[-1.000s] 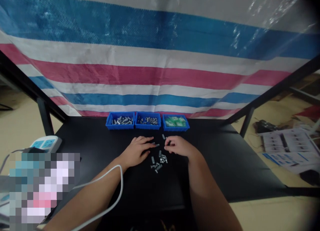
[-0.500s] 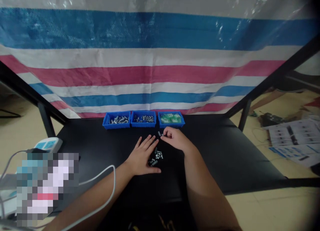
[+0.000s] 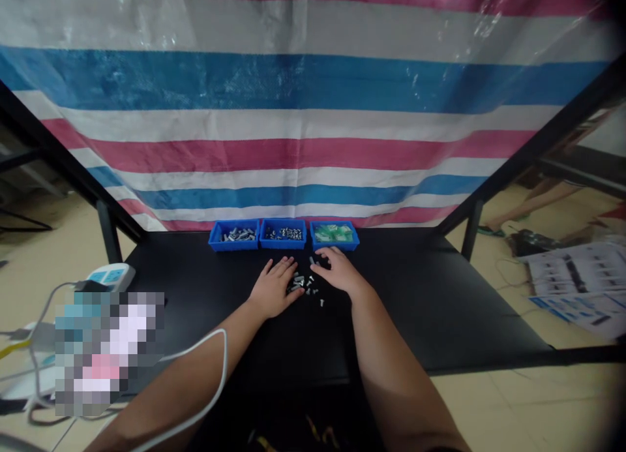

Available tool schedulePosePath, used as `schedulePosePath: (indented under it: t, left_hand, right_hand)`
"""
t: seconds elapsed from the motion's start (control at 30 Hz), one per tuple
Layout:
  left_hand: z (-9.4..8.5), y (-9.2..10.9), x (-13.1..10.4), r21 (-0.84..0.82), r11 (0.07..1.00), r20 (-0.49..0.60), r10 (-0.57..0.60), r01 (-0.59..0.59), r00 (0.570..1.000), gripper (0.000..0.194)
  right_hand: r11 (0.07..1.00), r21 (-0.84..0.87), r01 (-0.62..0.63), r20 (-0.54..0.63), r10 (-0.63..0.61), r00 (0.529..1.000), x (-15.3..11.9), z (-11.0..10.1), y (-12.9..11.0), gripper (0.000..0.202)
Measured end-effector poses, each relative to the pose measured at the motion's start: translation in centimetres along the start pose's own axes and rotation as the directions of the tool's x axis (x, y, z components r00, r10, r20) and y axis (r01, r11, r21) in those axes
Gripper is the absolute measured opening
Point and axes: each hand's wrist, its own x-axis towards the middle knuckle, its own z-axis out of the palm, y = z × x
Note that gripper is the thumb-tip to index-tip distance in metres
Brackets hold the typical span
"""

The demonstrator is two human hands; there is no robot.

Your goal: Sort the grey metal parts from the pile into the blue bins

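Note:
My left hand [image 3: 274,289] lies flat on the black table with its fingers stretched out. Along its thumb side is a loose pile of small metal screws and grey cylinders [image 3: 299,282]; part of the pile is hidden by the hand. One screw [image 3: 321,302] lies apart, nearer to me. My right hand [image 3: 338,271] is above the table to the right, thumb and fingers apart and curved. Small grey cylinders [image 3: 312,261] lie in the gap by its fingertips; I cannot tell if they touch.
Behind the hands stand blue bins: one of grey cylinders [image 3: 233,246], one of screws [image 3: 282,244], one of green-and-white packets [image 3: 334,245]. A white cable [image 3: 225,354] crosses my left forearm. At left is a power strip [image 3: 115,277]; a person's leg [image 3: 533,203] shows at right.
My left hand has drawn back from over the metal parts, which now lie more spread out. My right hand's fingers have parted from a closer pinch. The camera view has shifted slightly.

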Motion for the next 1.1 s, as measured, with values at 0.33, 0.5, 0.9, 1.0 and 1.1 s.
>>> schedulePosePath:
  t: [0.33, 0.5, 0.9, 1.0, 1.1]
  left_hand:
    - [-0.9, -4.4, 0.8, 0.001, 0.998, 0.03, 0.06, -0.06, 0.998, 0.071]
    - [-1.5, -5.4, 0.9, -0.038, 0.997, 0.014, 0.065, -0.065, 0.998, 0.073]
    - [-3.6, -6.2, -1.7, -0.26, 0.965, -0.127, -0.018, -0.016, 0.992, 0.055]
    - [-3.6, -6.3, -1.6, -0.302, 0.953, -0.122, -0.032, -0.006, 0.992, 0.042]
    - [-3.7, -6.6, -1.4, -0.331, 0.943, -0.115, -0.075, 0.033, 0.991, 0.034]
  right_hand:
    - [0.971, -0.218, 0.102, 0.119, -0.077, 0.99, -5.2, 2.9, -0.9, 0.13]
    - [0.953, -0.276, 0.13, 0.108, -0.103, 0.989, -3.6, 4.8, -2.4, 0.119]
    - [0.944, -0.114, 0.31, 0.068, -0.304, 0.95, 0.3, 7.1, -3.9, 0.071]
    - [0.942, -0.042, 0.332, 0.034, -0.33, 0.943, 1.4, 7.5, -4.0, 0.06]
    - [0.945, 0.027, 0.325, 0.008, -0.325, 0.946, 2.0, 7.7, -4.2, 0.057]
